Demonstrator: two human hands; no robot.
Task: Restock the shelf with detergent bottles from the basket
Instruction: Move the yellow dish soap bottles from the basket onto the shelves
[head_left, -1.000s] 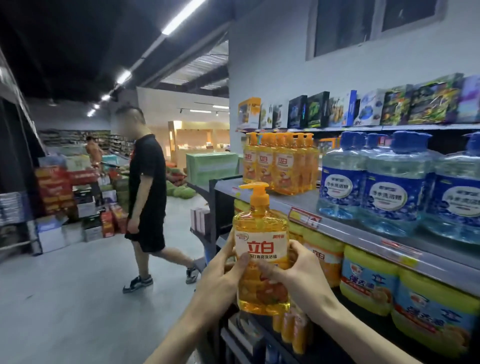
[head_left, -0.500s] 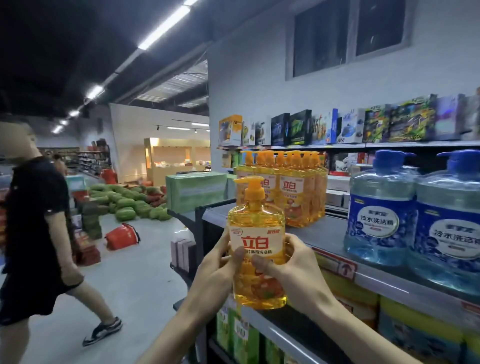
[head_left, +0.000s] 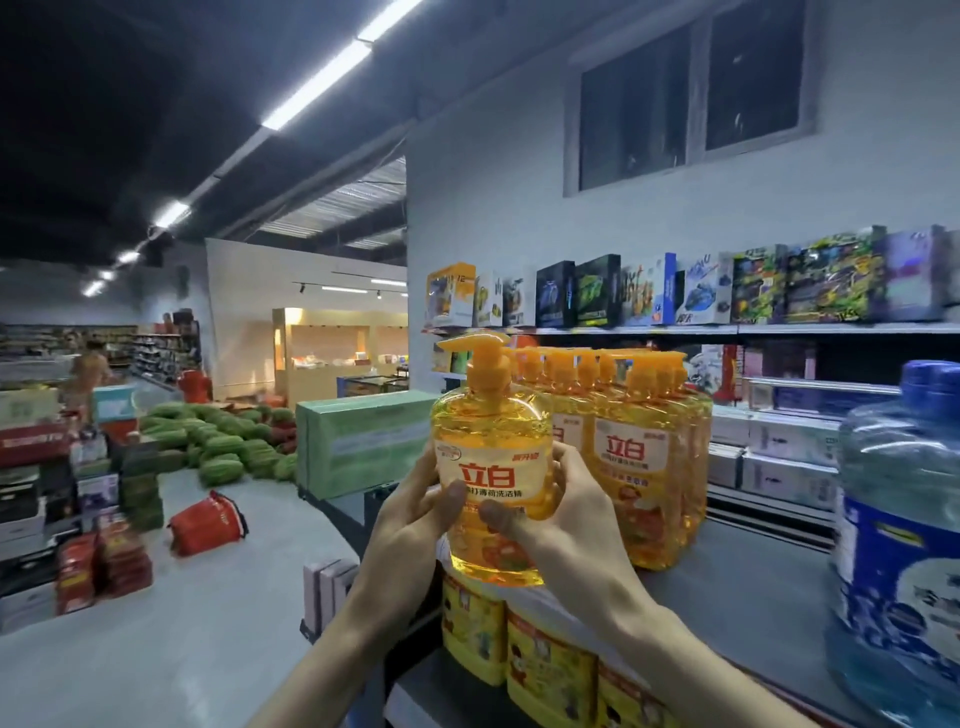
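An orange pump bottle of detergent (head_left: 491, 441) with a white and red label stands upright between my hands, just above the near left end of the grey shelf (head_left: 748, 587). My left hand (head_left: 415, 499) grips its left side, thumb on the label. My right hand (head_left: 563, 512) grips its right side, thumb across the front. Directly behind and to the right, a row of several matching orange bottles (head_left: 644, 457) stands on the shelf. The basket is out of view.
Large blue-capped clear bottles (head_left: 904, 545) stand at the shelf's right end. Yellow packs (head_left: 545, 665) fill the shelf below. Boxed toys (head_left: 696, 286) line the top shelf. A green carton (head_left: 363, 441), a melon pile (head_left: 223, 441) and a red bag (head_left: 208, 522) lie left.
The bottle has risen and come closer to the row of orange bottles on the shelf. The view has swung right, and the person in black has left the frame.
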